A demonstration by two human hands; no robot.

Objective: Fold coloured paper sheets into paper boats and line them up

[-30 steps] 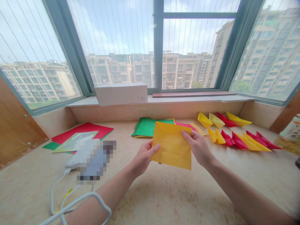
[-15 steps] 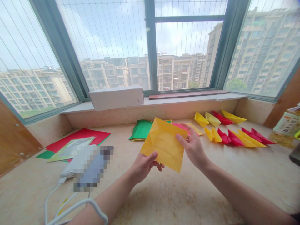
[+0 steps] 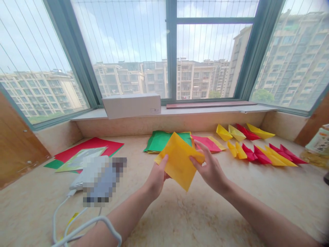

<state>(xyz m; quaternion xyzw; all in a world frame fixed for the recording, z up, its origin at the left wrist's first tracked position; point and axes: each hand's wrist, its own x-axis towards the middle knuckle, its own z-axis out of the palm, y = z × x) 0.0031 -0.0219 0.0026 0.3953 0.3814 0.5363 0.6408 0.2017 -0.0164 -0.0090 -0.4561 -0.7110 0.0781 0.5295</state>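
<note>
Both hands hold a square of yellow paper (image 3: 180, 161) above the counter, one corner toward me and one toward the window. My left hand (image 3: 158, 176) grips its left corner, thumb on top and fingers mostly hidden beneath. At the right corner, my right hand (image 3: 209, 164) pinches the sheet between thumb and fingers, and the paper bends there. Faint creases show on its surface. Behind it lie a green paper stack (image 3: 156, 141) and pink-red paper (image 3: 204, 142), partly covered by the sheet and my hand.
Folded paper boats (image 3: 260, 154) in yellow and red stand in two rows at the right, near an oil bottle (image 3: 318, 144). Left are red paper (image 3: 95, 145), a white power bank (image 3: 89, 168), a blurred-out object and a white cable (image 3: 108, 223). A white box (image 3: 131, 105) sits on the sill.
The yellow sheet has turned so a corner points toward me. My left thumb has moved up along its left corner, and my right hand now bends the right corner. The view has shifted slightly.
</note>
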